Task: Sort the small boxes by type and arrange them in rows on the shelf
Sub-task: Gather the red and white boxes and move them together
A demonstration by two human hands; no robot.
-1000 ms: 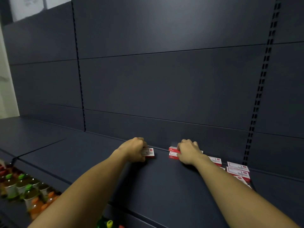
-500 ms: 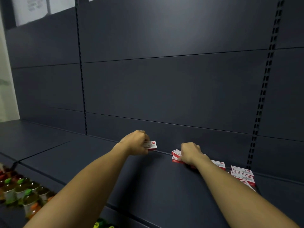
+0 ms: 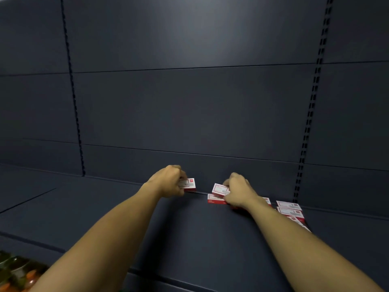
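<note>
Nearest, blurred bottles (image 3: 19,275) sit below the dark shelf (image 3: 200,239). Farther back on the shelf, the right hand (image 3: 239,191) pinches one tilted red-and-white box (image 3: 219,189) above a flat box (image 3: 214,199); about four stacked boxes (image 3: 289,210) lie right of it. Left of it, the left hand (image 3: 168,182) grips one raised box (image 3: 187,184) by the back panel (image 3: 189,112). Print unreadable.

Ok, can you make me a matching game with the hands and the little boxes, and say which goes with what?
Things:
1. left hand
2. right hand
3. flat box
4. box pile

Places:
A. lying on the shelf under the tilted box
B. far right, by the slotted upright
C. holding the tilted box
D. holding one box apart from the others

Pairs: 1-D, 2-C, 3-A, 4-B
</note>
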